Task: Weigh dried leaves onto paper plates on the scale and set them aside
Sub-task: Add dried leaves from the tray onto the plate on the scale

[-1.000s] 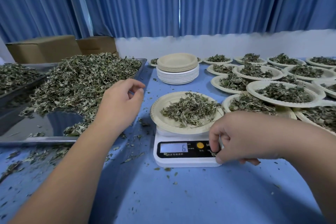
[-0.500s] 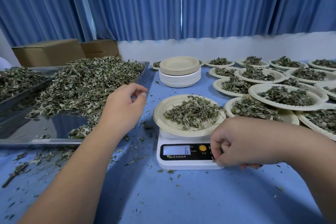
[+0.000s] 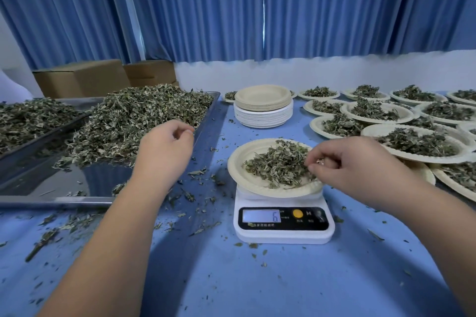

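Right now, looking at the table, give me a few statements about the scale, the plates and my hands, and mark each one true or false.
1. A paper plate of leaves sits on the scale. True.
2. The right hand presses the scale's yellow button. False: its curled fingers pinch at the leaves on the plate.
3. A stack of empty plates stands behind the scale. True.
4. The left hand rests on that stack. False: it hovers by the right edge of the metal tray.
5. The plates on the right are empty. False: they hold leaves.
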